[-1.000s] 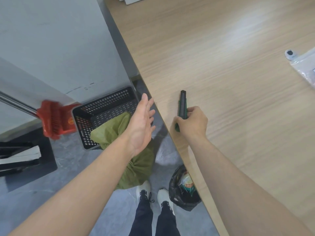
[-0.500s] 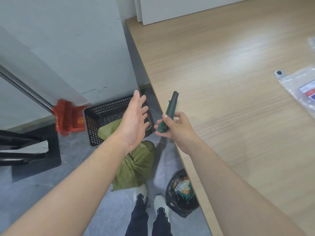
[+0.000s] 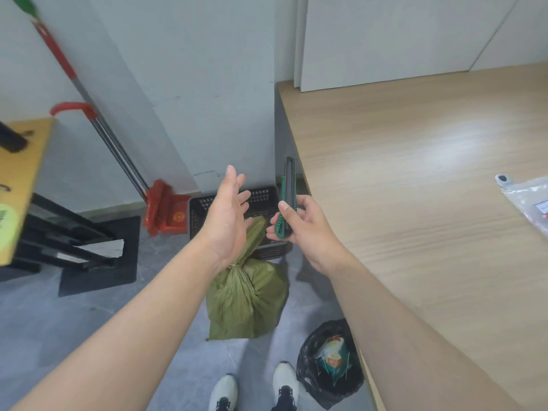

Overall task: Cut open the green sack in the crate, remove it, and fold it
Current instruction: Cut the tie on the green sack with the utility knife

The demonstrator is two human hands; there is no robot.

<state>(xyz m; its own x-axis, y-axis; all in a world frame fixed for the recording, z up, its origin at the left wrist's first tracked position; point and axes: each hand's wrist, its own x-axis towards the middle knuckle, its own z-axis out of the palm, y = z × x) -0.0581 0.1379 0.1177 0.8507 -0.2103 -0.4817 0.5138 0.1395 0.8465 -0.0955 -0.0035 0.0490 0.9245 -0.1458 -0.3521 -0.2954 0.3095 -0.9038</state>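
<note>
A tied green sack (image 3: 247,298) stands on the grey floor, its neck leaning into a black perforated crate (image 3: 261,200) against the wall. My right hand (image 3: 305,228) is closed round a green and black utility knife (image 3: 287,197), held upright above the crate; no blade shows. My left hand (image 3: 228,216) hovers open beside the knife, palm turned toward it, a little above the sack's knotted neck and not touching it.
A wooden table (image 3: 430,203) fills the right side, with a clear plastic bag (image 3: 527,200) at its right edge. A black bin bag (image 3: 329,363) of rubbish sits by my shoes. A red dustpan with broom (image 3: 164,213) leans left of the crate; a black rack (image 3: 68,241) stands further left.
My right hand lifted the knife off the table edge and brought it left over the crate. My left hand stayed open and raised. The view tilted upward, showing more wall.
</note>
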